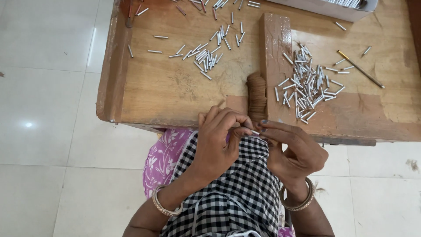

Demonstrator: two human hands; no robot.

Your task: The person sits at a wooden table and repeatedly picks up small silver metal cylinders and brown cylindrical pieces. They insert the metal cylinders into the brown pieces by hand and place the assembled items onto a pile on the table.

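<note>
Two heaps of small silver tubes (307, 83) lie on our wooden bench (166, 87), above pale floor tiles (44, 109). At its near edge, beside a brown thread bundle (257, 94), our left hand (217, 145) and right hand (291, 151) pinch one tube (255, 132) between fingertips.

Shiny metal tubes (307, 83) lie on a worn, matt wooden table (166, 83) over glossy floor tiles (44, 87).

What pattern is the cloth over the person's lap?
The cloth is a black-and-white check, seen clearly in the head view, below both hands.
</note>
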